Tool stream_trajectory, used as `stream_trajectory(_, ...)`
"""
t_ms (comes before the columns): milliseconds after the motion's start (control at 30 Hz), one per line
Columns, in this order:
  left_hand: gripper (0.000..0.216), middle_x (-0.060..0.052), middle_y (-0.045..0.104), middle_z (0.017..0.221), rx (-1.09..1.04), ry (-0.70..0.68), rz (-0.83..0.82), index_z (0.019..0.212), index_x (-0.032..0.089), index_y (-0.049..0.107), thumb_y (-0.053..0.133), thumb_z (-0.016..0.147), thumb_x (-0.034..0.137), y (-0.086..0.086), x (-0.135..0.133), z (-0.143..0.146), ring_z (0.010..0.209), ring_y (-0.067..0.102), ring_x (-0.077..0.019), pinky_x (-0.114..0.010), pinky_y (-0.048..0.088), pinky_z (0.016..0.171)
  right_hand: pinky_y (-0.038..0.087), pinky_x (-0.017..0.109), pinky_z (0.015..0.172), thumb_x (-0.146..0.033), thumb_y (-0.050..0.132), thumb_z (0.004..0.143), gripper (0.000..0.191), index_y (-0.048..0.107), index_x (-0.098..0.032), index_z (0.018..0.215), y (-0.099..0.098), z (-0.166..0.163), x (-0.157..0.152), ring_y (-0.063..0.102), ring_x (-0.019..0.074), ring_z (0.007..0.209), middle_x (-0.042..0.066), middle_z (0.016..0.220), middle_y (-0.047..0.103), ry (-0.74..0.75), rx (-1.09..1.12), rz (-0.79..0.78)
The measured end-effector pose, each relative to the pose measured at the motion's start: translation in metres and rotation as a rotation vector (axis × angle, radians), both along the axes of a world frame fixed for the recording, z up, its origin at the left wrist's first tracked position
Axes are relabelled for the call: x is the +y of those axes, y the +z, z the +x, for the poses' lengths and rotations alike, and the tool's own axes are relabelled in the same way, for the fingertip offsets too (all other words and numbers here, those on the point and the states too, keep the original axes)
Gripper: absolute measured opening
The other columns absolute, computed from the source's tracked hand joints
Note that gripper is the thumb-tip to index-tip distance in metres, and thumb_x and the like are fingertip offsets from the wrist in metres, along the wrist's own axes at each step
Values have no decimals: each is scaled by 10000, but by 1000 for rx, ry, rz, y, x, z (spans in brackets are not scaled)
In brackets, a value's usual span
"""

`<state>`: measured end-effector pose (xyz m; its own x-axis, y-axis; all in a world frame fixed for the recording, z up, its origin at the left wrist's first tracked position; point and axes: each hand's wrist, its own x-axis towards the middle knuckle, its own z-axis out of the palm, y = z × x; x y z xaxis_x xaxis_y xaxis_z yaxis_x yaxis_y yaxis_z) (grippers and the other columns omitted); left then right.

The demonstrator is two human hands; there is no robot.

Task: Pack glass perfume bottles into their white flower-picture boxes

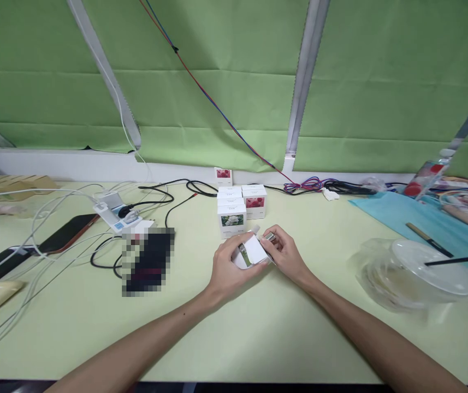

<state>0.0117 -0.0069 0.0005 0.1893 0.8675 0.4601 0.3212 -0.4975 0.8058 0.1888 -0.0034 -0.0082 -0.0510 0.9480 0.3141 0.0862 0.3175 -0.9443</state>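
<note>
Both my hands meet at the middle of the pale green table (258, 333). My left hand (229, 270) is wrapped round a small white box (252, 252) with a flower picture, tilted on its side. My right hand (286, 252) pinches a small shiny item (269, 237) at the box's open end, fingers closed. Just behind them stands a cluster of like white boxes (240, 207) with rose and white-flower pictures. One more small box (223, 176) leans at the wall.
A power strip (114, 214) with tangled cables, two phones (67, 232) and a blurred dark object (147, 261) lie at the left. At the right sit a clear plastic lidded bowl (418, 273), a blue cloth (430, 221) and a bottle (426, 177).
</note>
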Motion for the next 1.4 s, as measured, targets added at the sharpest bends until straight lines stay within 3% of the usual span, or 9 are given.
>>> stream_trajectory(300,544,-79,743,1192,39,-11,33,1187,251,701,867,690,397,-2,2,0,1060,709,-257,-396,580,932,270,223,453,-548,680,888,347,581,-215,899,-3,4,7,340,83,489,-75,600,455,68,43,-43)
stream_trajectory(600,551,-86,742,1214,40,-32,33,1195,258,706,876,687,391,-2,1,-1,1111,707,-273,-410,582,958,305,227,478,-605,703,837,410,634,-202,870,-2,5,10,423,105,549,-34,649,513,103,80,-114)
stream_trajectory(833,565,-94,741,1219,24,-32,7,1200,245,697,876,688,404,0,0,0,1108,706,-275,-407,580,950,323,234,511,-584,652,893,393,665,-191,914,-2,5,8,448,110,591,-16,703,549,106,62,-96)
stream_trajectory(1133,553,-89,753,1161,2,-6,-10,1178,226,697,877,678,379,1,-1,0,1046,716,-269,-395,590,909,284,256,521,-615,538,951,430,649,-201,929,1,9,5,360,114,552,-43,649,460,124,-27,-54)
stream_trajectory(1400,564,-92,732,1205,1,-13,-9,1207,240,681,870,701,404,-2,0,-1,1082,700,-270,-412,577,941,316,267,563,-581,547,957,402,670,-200,924,5,10,2,398,123,594,-9,728,544,138,-99,-18)
